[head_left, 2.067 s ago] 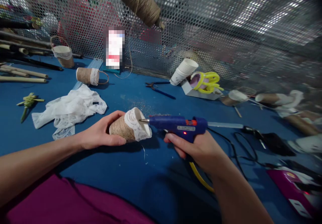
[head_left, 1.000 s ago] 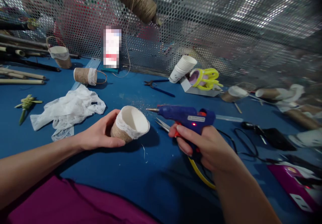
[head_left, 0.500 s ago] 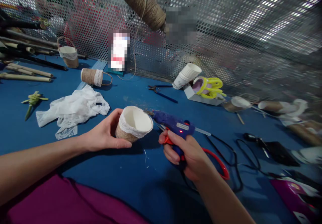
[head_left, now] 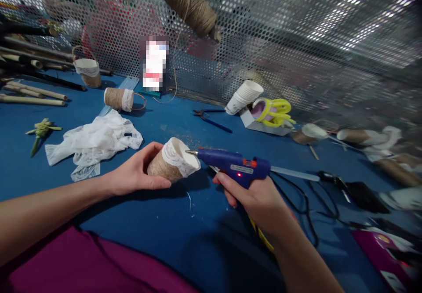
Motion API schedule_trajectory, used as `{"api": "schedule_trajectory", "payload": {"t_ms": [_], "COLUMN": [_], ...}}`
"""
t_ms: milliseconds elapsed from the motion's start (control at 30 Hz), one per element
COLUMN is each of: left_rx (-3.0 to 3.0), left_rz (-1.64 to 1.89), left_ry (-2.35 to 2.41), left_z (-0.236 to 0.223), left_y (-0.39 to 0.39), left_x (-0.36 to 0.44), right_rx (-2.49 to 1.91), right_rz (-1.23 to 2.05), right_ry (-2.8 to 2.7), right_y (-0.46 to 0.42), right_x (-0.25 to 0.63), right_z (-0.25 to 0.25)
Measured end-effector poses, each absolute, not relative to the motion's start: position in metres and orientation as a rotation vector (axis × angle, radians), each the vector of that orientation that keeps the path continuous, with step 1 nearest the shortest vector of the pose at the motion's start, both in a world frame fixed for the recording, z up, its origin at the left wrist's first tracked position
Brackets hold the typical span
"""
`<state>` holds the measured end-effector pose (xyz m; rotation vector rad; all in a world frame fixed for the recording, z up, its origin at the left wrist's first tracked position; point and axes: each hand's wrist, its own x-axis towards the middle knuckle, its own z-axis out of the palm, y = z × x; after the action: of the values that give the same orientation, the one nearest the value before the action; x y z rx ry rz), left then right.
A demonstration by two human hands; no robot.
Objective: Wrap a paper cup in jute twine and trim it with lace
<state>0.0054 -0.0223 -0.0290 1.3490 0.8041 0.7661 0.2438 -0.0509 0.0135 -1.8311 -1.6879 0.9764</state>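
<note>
My left hand (head_left: 140,174) is closed round a paper cup (head_left: 166,165) wrapped in brown twine with a white lace band at its rim. The cup leans over to the right, its mouth partly facing the other hand. In my right hand (head_left: 253,196) is a blue glue gun (head_left: 232,163), a red light glowing on its side and a clear glue stick (head_left: 293,173) poking out the back. The metal nozzle points left and reaches the cup's mouth; whether it touches the rim I cannot tell. Crumpled white lace (head_left: 99,141) lies left of the cup.
Two twine-wrapped cups with handles, one upright (head_left: 88,73) and one on its side (head_left: 118,99), sit at the back left beside sticks (head_left: 36,102). Blue-handled pliers (head_left: 214,121), stacked paper cups (head_left: 244,96) and yellow tape rolls (head_left: 273,112) lie farther back. Black cable (head_left: 305,200) loops at right.
The cup has tilted further right in my left hand. My right hand has turned the glue gun more level and brought its nozzle over the cup's mouth.
</note>
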Motion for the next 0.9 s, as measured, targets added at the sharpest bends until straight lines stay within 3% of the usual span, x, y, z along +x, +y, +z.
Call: {"api": "schedule_trajectory", "payload": {"t_ms": [200, 900], "left_rx": [1.392, 1.314], "left_rz": [0.715, 0.923], "left_ry": [0.794, 0.827], "left_z": [-0.030, -0.035], "left_y": [-0.022, -0.024], "left_x": [0.006, 0.009], "right_rx": [-1.903, -1.189], "right_rz": [1.119, 1.782], "right_ry": [-1.698, -0.928], "right_y": [-0.050, -0.053], "right_x": [0.246, 0.225], "right_z": [0.030, -0.006]}}
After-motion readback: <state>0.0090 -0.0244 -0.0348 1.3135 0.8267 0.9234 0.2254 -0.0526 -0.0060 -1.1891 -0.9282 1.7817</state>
